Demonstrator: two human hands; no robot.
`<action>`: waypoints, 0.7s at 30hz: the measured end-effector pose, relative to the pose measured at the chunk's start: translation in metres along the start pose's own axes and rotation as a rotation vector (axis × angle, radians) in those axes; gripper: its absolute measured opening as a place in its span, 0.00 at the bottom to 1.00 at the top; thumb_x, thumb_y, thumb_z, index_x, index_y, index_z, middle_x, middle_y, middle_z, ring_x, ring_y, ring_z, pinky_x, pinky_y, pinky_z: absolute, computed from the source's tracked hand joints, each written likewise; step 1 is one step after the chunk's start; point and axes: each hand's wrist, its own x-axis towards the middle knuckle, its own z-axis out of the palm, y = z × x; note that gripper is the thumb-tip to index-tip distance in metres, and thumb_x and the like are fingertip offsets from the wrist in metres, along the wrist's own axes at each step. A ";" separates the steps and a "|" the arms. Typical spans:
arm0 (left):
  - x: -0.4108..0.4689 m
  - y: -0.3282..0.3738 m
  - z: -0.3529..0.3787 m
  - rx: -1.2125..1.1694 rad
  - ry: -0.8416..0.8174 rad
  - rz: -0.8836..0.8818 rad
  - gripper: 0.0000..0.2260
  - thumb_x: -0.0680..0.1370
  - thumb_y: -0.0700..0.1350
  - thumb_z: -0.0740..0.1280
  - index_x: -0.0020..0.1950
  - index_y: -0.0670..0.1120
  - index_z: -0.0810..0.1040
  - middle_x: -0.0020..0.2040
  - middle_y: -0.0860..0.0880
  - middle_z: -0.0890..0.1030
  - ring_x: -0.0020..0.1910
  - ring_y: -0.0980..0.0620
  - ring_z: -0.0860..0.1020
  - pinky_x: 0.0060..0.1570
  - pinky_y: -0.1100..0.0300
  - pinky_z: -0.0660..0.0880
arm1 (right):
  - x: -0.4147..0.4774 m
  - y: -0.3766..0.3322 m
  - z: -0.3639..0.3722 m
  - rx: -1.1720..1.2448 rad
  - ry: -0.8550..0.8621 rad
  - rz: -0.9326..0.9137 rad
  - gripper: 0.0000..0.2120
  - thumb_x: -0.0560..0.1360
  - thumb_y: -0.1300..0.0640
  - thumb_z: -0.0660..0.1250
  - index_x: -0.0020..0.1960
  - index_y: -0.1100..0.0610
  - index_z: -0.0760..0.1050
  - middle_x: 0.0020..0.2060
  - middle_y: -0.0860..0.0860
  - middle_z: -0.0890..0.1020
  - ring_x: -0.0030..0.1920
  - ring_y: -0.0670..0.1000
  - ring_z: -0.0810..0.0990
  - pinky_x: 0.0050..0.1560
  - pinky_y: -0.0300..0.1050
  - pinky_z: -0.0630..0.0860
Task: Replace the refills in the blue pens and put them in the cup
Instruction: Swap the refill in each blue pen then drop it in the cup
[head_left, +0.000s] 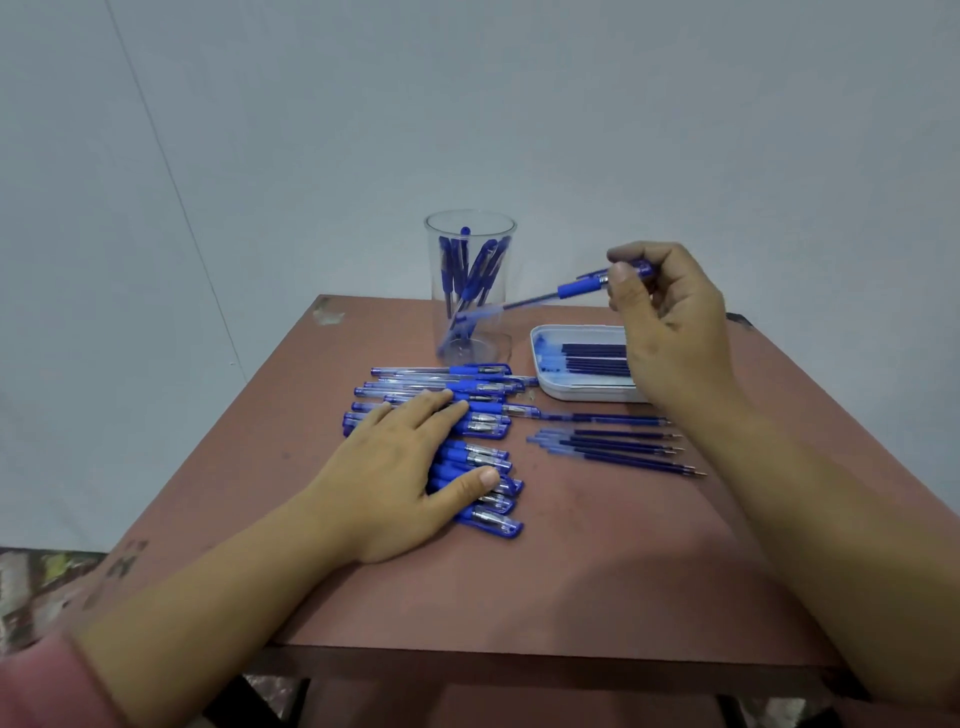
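Right hand (670, 317) pinches a blue pen (576, 287) between thumb and fingers, its far end blurred toward the clear cup (470, 286) beyond. Left hand (410, 467) lies spread, flat on the pen row (478, 415).

One clear cup (470, 291) stands on the tabletop (597, 561), with several blue pens inside, too overlapped to count. One white tray (550, 387) holds a bundle of refills. Five loose refills (618, 447) lie beside it. A dozen or so pens (480, 457) lie in a row, partly hidden. One pen (576, 288) is held aloft.
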 end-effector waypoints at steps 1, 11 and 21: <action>0.000 0.000 0.000 0.003 0.001 0.000 0.43 0.70 0.76 0.40 0.79 0.55 0.54 0.79 0.57 0.54 0.76 0.61 0.51 0.75 0.61 0.47 | 0.007 -0.004 0.001 -0.004 0.028 -0.025 0.04 0.81 0.57 0.62 0.54 0.50 0.74 0.42 0.44 0.77 0.42 0.44 0.76 0.46 0.37 0.75; 0.000 -0.001 0.001 -0.020 0.022 -0.003 0.41 0.70 0.76 0.41 0.78 0.56 0.56 0.78 0.59 0.56 0.75 0.60 0.53 0.73 0.62 0.48 | 0.079 -0.008 0.036 -0.050 0.159 -0.105 0.07 0.78 0.59 0.63 0.54 0.56 0.65 0.40 0.44 0.73 0.34 0.37 0.73 0.40 0.29 0.69; 0.001 -0.003 0.001 -0.016 0.019 -0.001 0.40 0.71 0.76 0.43 0.79 0.57 0.55 0.78 0.59 0.56 0.76 0.59 0.54 0.73 0.62 0.49 | 0.077 0.015 0.071 -0.349 -0.141 -0.162 0.07 0.79 0.56 0.63 0.51 0.57 0.78 0.45 0.46 0.77 0.48 0.47 0.73 0.53 0.41 0.72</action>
